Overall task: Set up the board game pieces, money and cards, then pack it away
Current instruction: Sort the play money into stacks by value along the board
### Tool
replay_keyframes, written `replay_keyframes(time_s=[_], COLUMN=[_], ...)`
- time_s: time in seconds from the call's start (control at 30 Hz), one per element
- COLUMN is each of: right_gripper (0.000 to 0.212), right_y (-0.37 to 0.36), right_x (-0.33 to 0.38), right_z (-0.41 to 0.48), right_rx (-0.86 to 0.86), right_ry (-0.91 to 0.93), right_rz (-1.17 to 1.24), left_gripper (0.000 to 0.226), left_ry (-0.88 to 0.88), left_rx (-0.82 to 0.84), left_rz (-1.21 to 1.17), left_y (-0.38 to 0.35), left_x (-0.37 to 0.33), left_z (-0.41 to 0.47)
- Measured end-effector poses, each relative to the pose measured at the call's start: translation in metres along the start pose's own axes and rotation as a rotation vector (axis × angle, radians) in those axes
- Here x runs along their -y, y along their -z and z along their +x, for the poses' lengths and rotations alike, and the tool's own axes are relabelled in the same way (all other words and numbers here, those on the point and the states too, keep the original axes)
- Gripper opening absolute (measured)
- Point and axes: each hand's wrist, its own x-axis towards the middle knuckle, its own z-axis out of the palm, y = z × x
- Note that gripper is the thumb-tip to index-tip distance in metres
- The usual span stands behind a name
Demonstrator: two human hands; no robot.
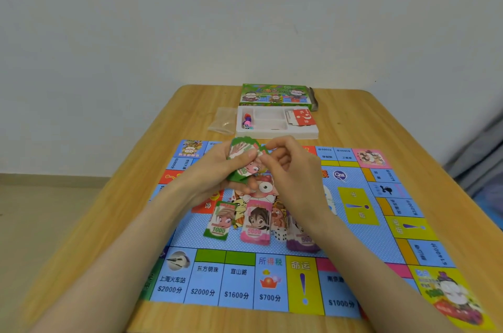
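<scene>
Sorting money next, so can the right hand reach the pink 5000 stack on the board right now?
Probably yes: the pink 5000 stack lies uncovered on the board close to the right hand. That hand pinches the green notes held in the left hand, so it must let go first.

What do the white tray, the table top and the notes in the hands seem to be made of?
White tray: likely thin moulded plastic, glossy rounded rims. Table top: wood or wood-look laminate, visible grain. Notes: printed paper, bending in the grip.

Left hand (pixel 217 166) grips green notes (pixel 242 150) — right hand (pixel 288 166) pinches their edge.
</scene>
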Motion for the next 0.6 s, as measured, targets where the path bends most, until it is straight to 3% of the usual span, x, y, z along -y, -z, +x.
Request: replay_keyframes(time_s=[0.23,0.43,0.6], right_gripper=[0.015,0.018,0.017], right_y=[0.002,-0.009,-0.016], right_x=[0.002,0.005,0.005], right_z=[-0.001,-0.009,-0.015], right_rx=[0.009,0.431,0.567], right_ry=[0.01,-0.019,0.073], right_rz=[0.061,0.053,-0.116], left_gripper=[0.031,0.02,0.024], left_ry=[-0.03,-0.032,-0.041], left_rx=[-0.196,-0.298,-0.279], left_rz=[-0.114,-0.252,-0.209], left_y=[0.004,0.007,0.007], left_x=[-0.001,-0.002,-0.001], left_z=[0.005,0.008,0.009])
